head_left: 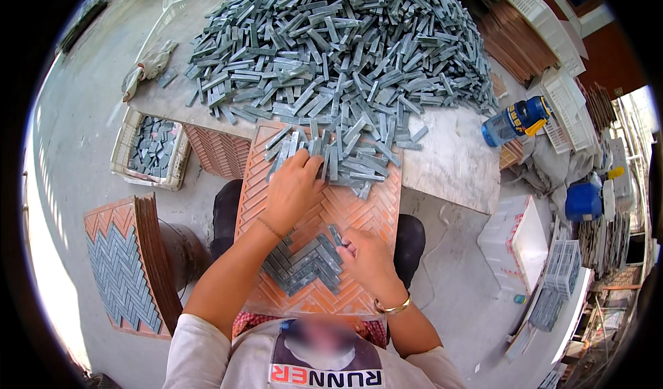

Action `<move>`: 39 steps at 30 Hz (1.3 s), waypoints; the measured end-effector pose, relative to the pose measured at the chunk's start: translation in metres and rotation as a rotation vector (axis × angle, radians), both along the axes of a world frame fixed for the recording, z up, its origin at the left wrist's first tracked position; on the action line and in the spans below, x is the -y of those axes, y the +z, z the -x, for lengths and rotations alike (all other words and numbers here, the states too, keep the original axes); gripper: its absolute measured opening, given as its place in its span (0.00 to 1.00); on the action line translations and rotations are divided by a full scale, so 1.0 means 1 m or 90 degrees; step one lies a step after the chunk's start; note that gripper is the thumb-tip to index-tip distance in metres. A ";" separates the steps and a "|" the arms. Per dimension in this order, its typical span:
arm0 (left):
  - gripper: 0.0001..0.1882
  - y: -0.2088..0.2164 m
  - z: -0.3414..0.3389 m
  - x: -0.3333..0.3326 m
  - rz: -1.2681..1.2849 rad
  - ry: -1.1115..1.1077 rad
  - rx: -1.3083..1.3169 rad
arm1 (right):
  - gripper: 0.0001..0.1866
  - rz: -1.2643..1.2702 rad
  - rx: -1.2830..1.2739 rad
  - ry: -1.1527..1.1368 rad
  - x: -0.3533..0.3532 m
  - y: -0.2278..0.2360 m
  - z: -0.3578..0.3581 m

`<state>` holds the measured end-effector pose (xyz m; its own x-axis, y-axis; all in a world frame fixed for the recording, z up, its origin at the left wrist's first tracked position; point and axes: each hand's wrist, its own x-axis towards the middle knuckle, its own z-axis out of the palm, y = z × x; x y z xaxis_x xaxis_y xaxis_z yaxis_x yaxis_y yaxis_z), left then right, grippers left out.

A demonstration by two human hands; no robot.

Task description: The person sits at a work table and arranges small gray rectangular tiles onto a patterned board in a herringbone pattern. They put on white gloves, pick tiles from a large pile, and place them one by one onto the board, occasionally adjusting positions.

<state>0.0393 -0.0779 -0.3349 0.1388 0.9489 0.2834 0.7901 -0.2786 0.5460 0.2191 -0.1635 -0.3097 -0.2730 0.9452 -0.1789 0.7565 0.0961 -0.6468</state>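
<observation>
An orange-brown herringbone-grooved tray (250, 206) lies in front of me, its near part partly filled with grey stone strips (304, 268) set in a zigzag. My right hand (368, 256) pinches one grey stone strip (335, 235) at the right edge of the laid ones. Farther up the tray, my left hand (295, 185) is over a cluster of loose grey strips (359, 157), its fingers bent and drawn together among them. The fingertips are partly hidden, so what they grip cannot be made out.
A large heap of grey strips (338, 43) covers the table beyond the tray. A blue bottle (514, 121) lies at its right. On the left are a white crate of grey pieces (150, 147) and a stack of trays (117, 268). A white box (511, 240) stands right.
</observation>
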 end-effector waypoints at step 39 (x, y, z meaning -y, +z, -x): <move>0.11 0.013 0.035 0.131 0.097 -0.038 0.141 | 0.08 -0.263 0.006 0.044 -0.060 -0.006 -0.004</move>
<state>0.0044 -0.2088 -0.3220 0.1462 0.9748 0.1685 0.6310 -0.2231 0.7431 0.2232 -0.1035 -0.3155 -0.3391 0.9172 0.2090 0.7443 0.3975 -0.5366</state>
